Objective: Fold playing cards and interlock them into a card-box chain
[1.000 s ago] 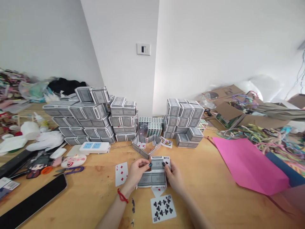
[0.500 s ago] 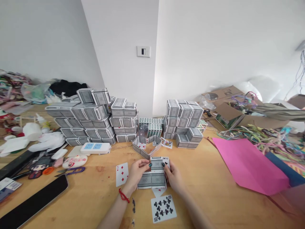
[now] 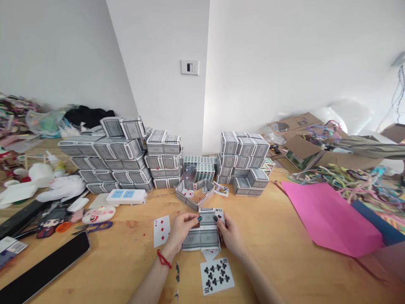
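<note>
Between my hands is a small box shape folded from playing cards [image 3: 200, 240], its patterned grey backs facing me. My left hand [image 3: 182, 230] pinches the left edge of a card [image 3: 207, 217] at the top of it, thumb on the near side. With thumb and fingers closed, my right hand [image 3: 229, 230] grips the right edge, where a two of clubs [image 3: 219, 215] shows face out. Below the box, the ten of clubs [image 3: 217, 276] lies face up, and part of another card [image 3: 210, 254] sticks out from underneath. A three of diamonds [image 3: 161, 231] lies left of my left hand.
Behind stands an open ring of folded cards [image 3: 190, 200]. Stacks of card boxes rise at left [image 3: 120, 152] and right [image 3: 245, 158]. A power strip [image 3: 126, 196], scissors [image 3: 96, 226] and a black phone-like slab [image 3: 47, 266] lie left; pink paper [image 3: 329, 219] lies right.
The view has shifted very slightly. Both hands keep almost the same hold on the card box, with no clear movement of the cards.
</note>
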Available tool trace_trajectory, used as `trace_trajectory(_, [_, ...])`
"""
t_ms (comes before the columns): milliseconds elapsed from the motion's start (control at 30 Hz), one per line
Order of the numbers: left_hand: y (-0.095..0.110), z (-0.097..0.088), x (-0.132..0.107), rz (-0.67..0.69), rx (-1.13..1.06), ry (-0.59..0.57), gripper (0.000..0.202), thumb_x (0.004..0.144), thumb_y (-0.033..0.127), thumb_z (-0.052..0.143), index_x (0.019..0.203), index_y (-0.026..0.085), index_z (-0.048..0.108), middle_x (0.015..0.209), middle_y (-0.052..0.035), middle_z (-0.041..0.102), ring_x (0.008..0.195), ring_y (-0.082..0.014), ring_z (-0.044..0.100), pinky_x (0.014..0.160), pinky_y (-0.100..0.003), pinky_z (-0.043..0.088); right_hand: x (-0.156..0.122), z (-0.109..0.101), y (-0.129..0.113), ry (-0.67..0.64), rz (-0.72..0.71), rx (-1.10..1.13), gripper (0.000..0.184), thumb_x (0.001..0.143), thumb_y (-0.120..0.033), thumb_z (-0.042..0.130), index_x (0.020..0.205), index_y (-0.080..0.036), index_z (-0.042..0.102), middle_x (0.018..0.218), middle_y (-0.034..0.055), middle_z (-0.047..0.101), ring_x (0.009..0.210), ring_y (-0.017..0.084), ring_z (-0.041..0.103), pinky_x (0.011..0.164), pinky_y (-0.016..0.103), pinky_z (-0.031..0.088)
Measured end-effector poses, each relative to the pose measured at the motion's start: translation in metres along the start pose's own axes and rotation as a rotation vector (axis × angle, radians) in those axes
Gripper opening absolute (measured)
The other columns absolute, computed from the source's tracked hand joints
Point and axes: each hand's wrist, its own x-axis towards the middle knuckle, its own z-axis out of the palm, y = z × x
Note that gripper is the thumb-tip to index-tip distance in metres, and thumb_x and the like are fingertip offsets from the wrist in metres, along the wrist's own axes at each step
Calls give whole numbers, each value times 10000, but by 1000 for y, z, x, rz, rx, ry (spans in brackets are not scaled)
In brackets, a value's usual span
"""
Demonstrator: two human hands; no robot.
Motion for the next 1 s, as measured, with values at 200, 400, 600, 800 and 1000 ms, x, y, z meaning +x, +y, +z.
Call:
trace_trajectory(200, [0, 1, -2, -49, 78, -49, 372, 567, 442, 671, 759, 123, 669, 732, -58, 689, 690, -184, 603, 607, -252, 436, 1, 0, 0, -18, 38, 46, 387, 673, -565, 546, 747, -185, 560, 484, -59, 435, 418, 95, 354, 392, 202, 275])
trace_trajectory(400, [0, 5, 0, -33, 77, 26, 299, 569, 399, 665, 681, 122, 658, 637, -37, 661, 615, -164, 577, 582, -249, 414, 3, -5, -1, 28, -31, -45, 398, 683, -555, 537, 632, -165, 600, 573, 1, 559, 537, 144, 482, 505, 236, 373])
trace_trajectory(600, [-4, 3, 2, -5, 109, 72, 283, 578, 403, 645, 651, 130, 651, 602, -28, 641, 591, -159, 562, 560, -242, 391, 6, -13, 1, 94, -34, -75, 410, 669, -562, 551, 667, -159, 630, 604, 35, 628, 576, 192, 574, 544, 273, 428])
trace_trajectory(800, [-3, 2, 1, 1, 114, 54, 268, 582, 396, 632, 631, 132, 641, 587, -22, 629, 581, -157, 553, 557, -241, 382, 6, -14, 2, 20, 16, -16, 438, 643, -593, 555, 641, -157, 601, 534, 36, 611, 492, 187, 565, 464, 269, 422])
trace_trajectory(1000, [2, 7, -1, 2, 132, 54, 226, 568, 367, 629, 592, 143, 633, 555, -6, 611, 565, -154, 544, 552, -241, 381, 3, -5, 3, 12, -27, -68, 427, 697, -577, 506, 629, -161, 576, 553, 15, 590, 545, 174, 548, 523, 260, 414])
